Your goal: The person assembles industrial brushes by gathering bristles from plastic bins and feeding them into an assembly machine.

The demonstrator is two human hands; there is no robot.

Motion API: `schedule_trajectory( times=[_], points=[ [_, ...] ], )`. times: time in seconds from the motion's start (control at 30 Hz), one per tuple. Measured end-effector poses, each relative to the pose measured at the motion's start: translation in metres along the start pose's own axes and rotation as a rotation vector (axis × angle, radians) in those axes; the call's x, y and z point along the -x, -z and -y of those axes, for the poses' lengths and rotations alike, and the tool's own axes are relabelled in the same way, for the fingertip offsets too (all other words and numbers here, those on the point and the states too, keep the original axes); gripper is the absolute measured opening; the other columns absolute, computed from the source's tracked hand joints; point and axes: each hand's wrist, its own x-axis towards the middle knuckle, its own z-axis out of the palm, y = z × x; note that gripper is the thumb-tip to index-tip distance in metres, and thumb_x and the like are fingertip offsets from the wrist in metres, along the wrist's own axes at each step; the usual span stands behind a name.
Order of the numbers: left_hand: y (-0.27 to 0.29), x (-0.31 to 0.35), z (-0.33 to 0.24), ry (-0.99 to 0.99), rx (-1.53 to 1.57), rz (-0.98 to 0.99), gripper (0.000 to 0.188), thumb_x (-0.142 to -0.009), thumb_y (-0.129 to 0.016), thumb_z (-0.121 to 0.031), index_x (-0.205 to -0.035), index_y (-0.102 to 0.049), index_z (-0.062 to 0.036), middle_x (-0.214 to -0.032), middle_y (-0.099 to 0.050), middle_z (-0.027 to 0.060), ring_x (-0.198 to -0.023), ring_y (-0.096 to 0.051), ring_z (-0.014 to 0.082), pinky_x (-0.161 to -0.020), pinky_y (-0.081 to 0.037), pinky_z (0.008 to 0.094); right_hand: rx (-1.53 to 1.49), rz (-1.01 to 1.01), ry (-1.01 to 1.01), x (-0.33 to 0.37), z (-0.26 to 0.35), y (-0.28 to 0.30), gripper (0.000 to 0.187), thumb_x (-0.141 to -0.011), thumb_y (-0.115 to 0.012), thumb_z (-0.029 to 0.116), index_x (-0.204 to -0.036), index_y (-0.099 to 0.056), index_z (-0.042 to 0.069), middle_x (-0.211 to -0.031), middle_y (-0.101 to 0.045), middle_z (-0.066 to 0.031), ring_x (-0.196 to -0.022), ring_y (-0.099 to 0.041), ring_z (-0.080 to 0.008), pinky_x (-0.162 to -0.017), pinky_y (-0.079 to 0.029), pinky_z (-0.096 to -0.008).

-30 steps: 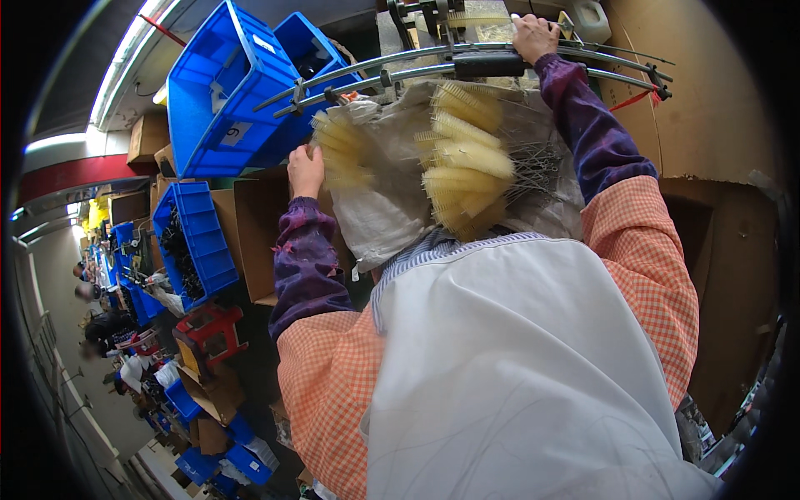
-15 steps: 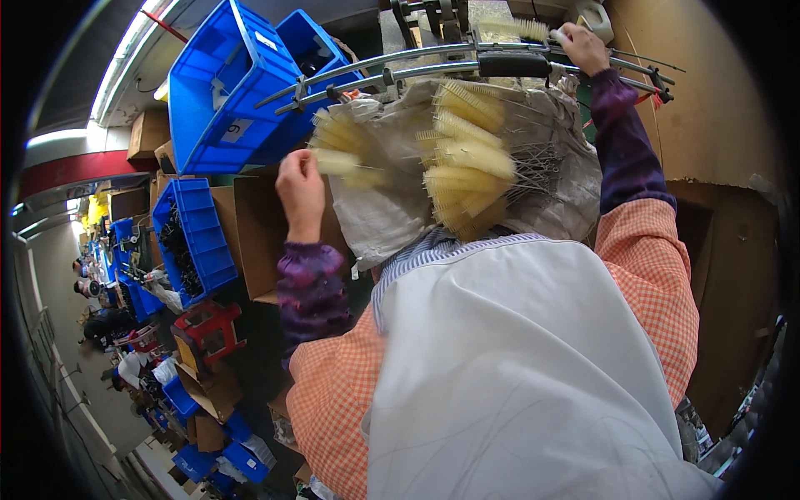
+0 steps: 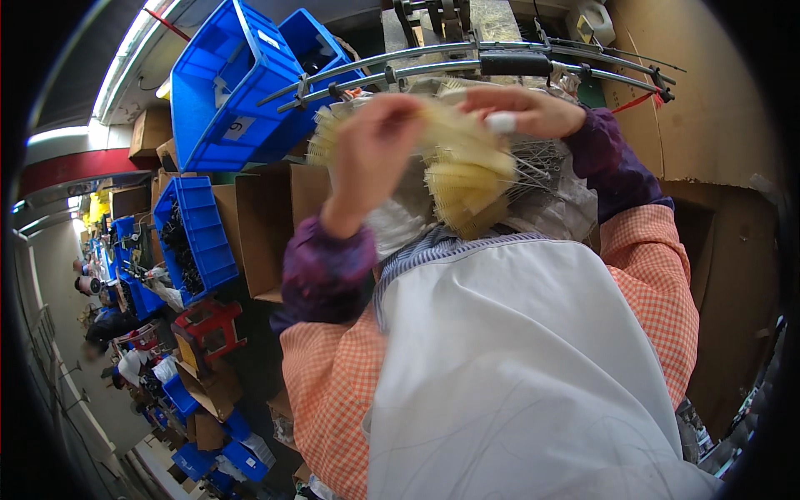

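Note:
Smeared by motion, my left hand (image 3: pixel 373 154) is raised over the left of the cloth-covered lap with its fingers closed on a pale yellow bristle brush (image 3: pixel 446 129). My right hand (image 3: pixel 533 112) reaches in from the right, fingers curled at that same brush and a white wrap on one digit. Blur hides exactly how the fingertips meet it. Below lies a pile of yellow bristle brushes (image 3: pixel 467 196), their twisted wire stems (image 3: pixel 537 162) pointing right. More brushes (image 3: pixel 323 137) show partly behind my left hand. A grey-white cloth (image 3: pixel 571 196) lies under the pile.
Curved metal rails with a black sleeve (image 3: pixel 515 64) cross in front of a machine (image 3: pixel 433 25). Blue crates (image 3: pixel 212 125) stand at the left, with an open carton (image 3: pixel 262 225) beneath. Large cardboard (image 3: pixel 692 100) rises at the right. A red stool (image 3: pixel 212 329) stands lower left.
My left hand has swung right and up with its brush. My right hand has come down and left from the rail, and the brush seen there is gone from that spot.

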Motion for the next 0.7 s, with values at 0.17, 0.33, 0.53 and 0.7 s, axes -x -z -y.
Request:
schedule_trajectory(
  times=[0.17,0.33,0.53,0.7],
  points=[
    [-0.049,-0.048,0.039,-0.075,-0.124,0.155,0.024,-0.079,-0.060,-0.009,-0.100,-0.055,0.0014,-0.081,-0.063,0.0098,-0.072,-0.061,0.0140,-0.066,-0.048,0.0246,-0.020,0.024,-0.193,0.002,-0.017,0.050,0.030,-0.086,-0.054,0.019,-0.109,-0.055,-0.001,-0.083,-0.058,0.0015,-0.074,-0.053,-0.0044,-0.068,-0.044,-0.0190],
    [-0.065,-0.066,0.056,-0.076,-0.227,0.357,0.029,-0.077,-0.062,-0.012,-0.102,-0.055,0.0011,-0.083,-0.064,0.0126,-0.074,-0.063,0.0169,-0.067,-0.049,0.0272,-0.178,-0.002,-0.345,0.018,-0.023,0.045,0.030,-0.083,-0.059,0.022,-0.102,-0.057,-0.001,-0.086,-0.059,0.0007,-0.073,-0.054,-0.0056,-0.069,-0.045,-0.0203],
    [-0.092,-0.090,0.086,-0.291,-0.503,0.642,0.041,-0.081,-0.057,-0.034,-0.107,-0.054,-0.0017,-0.098,-0.061,0.0156,-0.094,-0.057,0.0279,-0.080,-0.045,0.0339,-0.225,-0.340,-0.177,0.020,-0.048,0.094,0.028,-0.086,-0.054,0.028,-0.101,-0.056,0.005,-0.071,-0.054,0.0018,-0.062,-0.055,-0.0085,-0.059,-0.049,-0.0252],
    [-0.141,-0.102,0.103,-0.309,-0.748,0.794,0.072,-0.073,-0.050,-0.062,-0.117,-0.049,-0.0050,-0.113,-0.053,0.0186,-0.107,-0.050,0.0309,-0.088,-0.039,0.0387,0.940,-0.681,-0.130,-0.021,-0.081,0.139,0.020,-0.084,-0.052,0.023,-0.099,-0.060,0.012,-0.072,-0.058,-0.0010,-0.064,-0.057,-0.0149,-0.059,-0.047,-0.0297]
  ],
)
